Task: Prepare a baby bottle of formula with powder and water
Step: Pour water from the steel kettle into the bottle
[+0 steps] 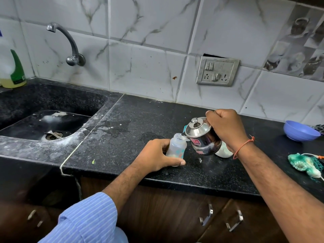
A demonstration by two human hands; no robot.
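Observation:
A clear baby bottle without its top stands on the black counter, and my left hand grips it from the left side. My right hand holds a small steel kettle by its handle, tilted so its spout sits at the bottle's open mouth. The kettle's lid is on. A white rounded container is partly hidden behind the kettle and my right wrist. Whether liquid is flowing cannot be told.
A black sink with a wall tap lies to the left, and a green-capped soap bottle stands at its corner. A blue bowl and a green net scrubber sit on the right. A switchboard is on the tiled wall.

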